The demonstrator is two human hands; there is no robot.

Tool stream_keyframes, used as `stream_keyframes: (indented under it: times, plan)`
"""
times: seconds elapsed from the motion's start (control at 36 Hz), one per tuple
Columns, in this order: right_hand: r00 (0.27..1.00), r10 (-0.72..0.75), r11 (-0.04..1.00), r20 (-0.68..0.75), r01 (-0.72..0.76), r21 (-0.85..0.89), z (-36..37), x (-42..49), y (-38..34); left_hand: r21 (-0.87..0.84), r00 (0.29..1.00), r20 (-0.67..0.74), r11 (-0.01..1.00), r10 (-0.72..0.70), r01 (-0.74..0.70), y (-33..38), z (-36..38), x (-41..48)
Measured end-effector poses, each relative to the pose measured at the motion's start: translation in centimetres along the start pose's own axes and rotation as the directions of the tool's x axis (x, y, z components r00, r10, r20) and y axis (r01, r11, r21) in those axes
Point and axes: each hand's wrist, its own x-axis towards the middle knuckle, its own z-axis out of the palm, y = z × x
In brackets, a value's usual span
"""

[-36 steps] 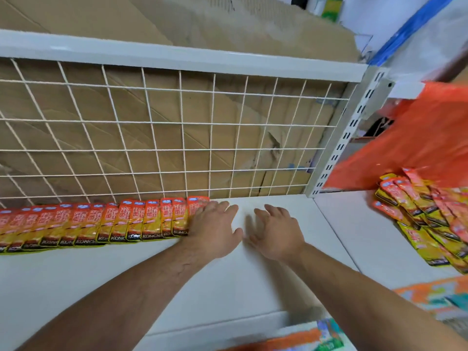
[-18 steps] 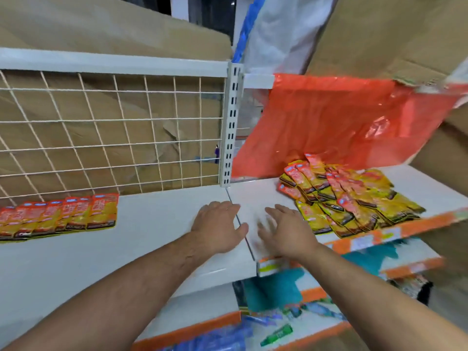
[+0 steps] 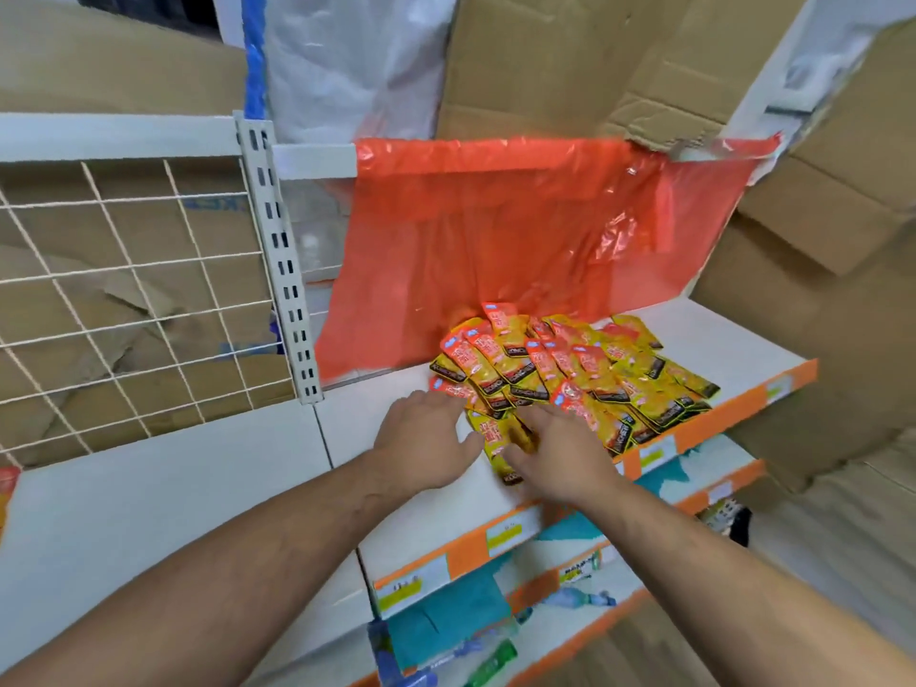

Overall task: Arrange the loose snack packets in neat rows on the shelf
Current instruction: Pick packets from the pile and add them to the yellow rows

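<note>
The loose snack packets (image 3: 570, 369) lie in a jumbled, overlapping heap on the right part of the white shelf (image 3: 733, 339), just in front of a hanging orange plastic bag (image 3: 520, 230). Both hands are at the heap's near left edge: the left hand (image 3: 426, 443) has its fingers straight and slightly apart, tips at the outermost packet, and the right hand (image 3: 560, 458) lies flat, fingers apart, on a yellow packet (image 3: 500, 438), with neither clamped on anything. The packets look light, thin, floppy and slick, likely to slide over each other, so they seem best pinched by a sealed edge or gathered a few together between both palms
</note>
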Motion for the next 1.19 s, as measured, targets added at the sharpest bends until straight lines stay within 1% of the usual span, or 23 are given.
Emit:
stream_keyframes:
  times: [0.14, 0.25, 0.33, 0.42, 0.53, 0.64, 0.75, 0.83, 0.94, 1.11, 1.19]
  plan:
    - [1.000, 0.029, 0.999, -0.003, -0.029, -0.020, -0.7, 3.4, 1.5, -0.038, 0.999, -0.035, 0.999, 0.016, -0.017, 0.2, 0.5, 5.2]
    - [0.999, 0.039, 0.999, -0.037, -0.038, 0.023, -1.1, 6.5, 2.4, -0.028, 0.998, -0.059, 1.000, 0.007, -0.008, 0.2, 0.8, 8.2]
    - [0.996, 0.024, 0.997, -0.089, -0.017, 0.078, -1.6, 8.7, 2.8, 0.011, 0.996, -0.075, 0.999, -0.039, 0.040, 0.3, 0.8, 10.0]
    - [0.985, 0.006, 0.996, -0.170, 0.009, 0.089, -1.7, 10.8, 3.2, 0.009, 0.993, -0.081, 0.996, -0.090, 0.091, 0.5, 1.0, 11.7]
    - [0.977, 0.012, 0.992, -0.212, 0.015, 0.126, -1.8, 13.9, 4.0, 0.016, 0.979, -0.104, 0.984, -0.177, 0.180, 1.2, 1.6, 13.9]
    - [0.978, -0.030, 0.987, -0.205, 0.062, 0.147, -2.3, 17.4, 5.2, -0.031, 0.949, -0.083, 0.953, -0.304, 0.302, 1.8, 2.3, 15.6]
    - [0.993, -0.050, 0.987, -0.103, 0.065, 0.147, -2.6, 20.6, 6.0, -0.027, 0.928, -0.019, 0.928, -0.372, 0.371, 2.4, 2.6, 16.7]
    - [0.996, -0.086, 0.984, -0.026, 0.089, 0.153, -2.2, 22.4, 6.5, -0.110, 0.872, 0.016, 0.866, -0.489, 0.488, 3.4, 2.4, 17.2]
    - [0.991, -0.132, 0.979, 0.030, 0.125, 0.164, -2.4, 23.9, 7.0, -0.254, 0.776, 0.066, 0.742, -0.627, 0.621, 4.8, 1.8, 17.4]
    - [0.981, -0.193, 0.958, 0.016, 0.185, 0.220, -2.7, 24.8, 7.1, -0.431, 0.693, 0.100, 0.596, -0.714, 0.677, 5.6, 1.6, 17.1]
    - [0.974, -0.226, 0.946, 0.000, 0.219, 0.241, -2.9, 24.8, 6.8, -0.520, 0.639, 0.104, 0.506, -0.762, 0.688, 5.7, 1.6, 16.8]
